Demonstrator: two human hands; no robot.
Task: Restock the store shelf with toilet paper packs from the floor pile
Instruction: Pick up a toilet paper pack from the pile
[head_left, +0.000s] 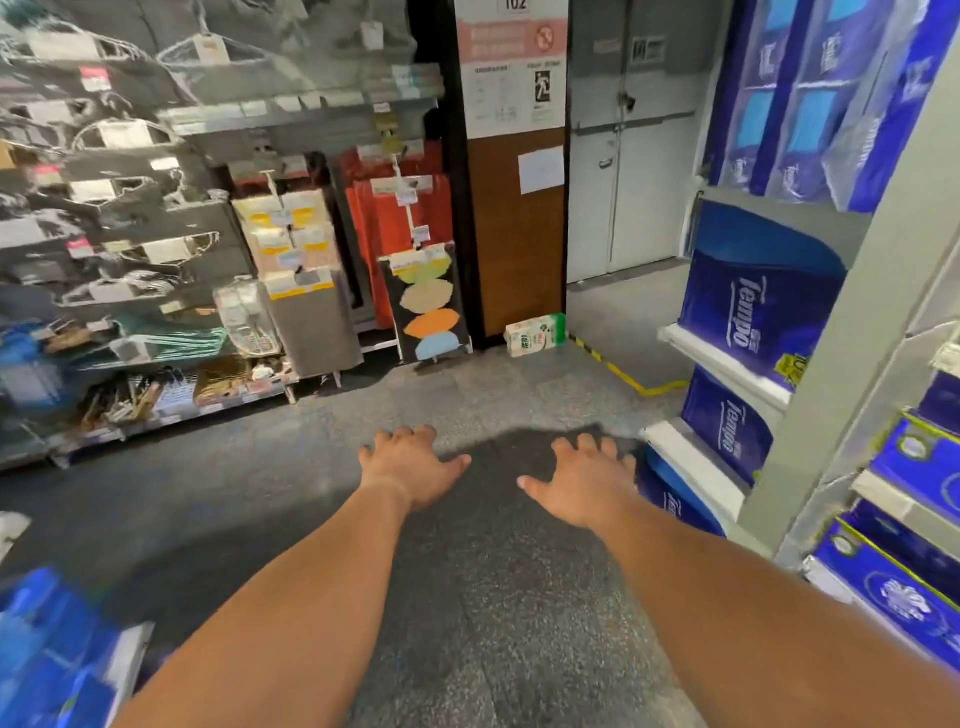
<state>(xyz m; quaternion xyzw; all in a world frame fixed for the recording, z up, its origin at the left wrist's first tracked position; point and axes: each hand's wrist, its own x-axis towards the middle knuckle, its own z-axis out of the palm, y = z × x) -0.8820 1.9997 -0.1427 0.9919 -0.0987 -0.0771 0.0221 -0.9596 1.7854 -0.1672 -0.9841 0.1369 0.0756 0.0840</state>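
Observation:
Both my arms stretch forward over the grey speckled floor. My left hand (410, 465) is empty, palm down, fingers spread. My right hand (584, 480) is also empty with fingers apart, just left of the shelf's low end. Blue toilet paper packs (753, 317) fill the white shelf (722, 358) on the right, tier above tier. More blue packs (914, 467) sit on the nearer shelves at far right. A blurred blue pack (47, 649) lies at the bottom left corner. A white and green pack (535, 335) rests on the floor by the brown pillar.
Racks of hangers and household goods (119, 249) line the left side. A brown pillar (517, 228) and grey double doors (631, 171) stand ahead. Yellow-black tape (618, 371) marks the floor near the doors. A grey shelf upright (852, 332) rises at right.

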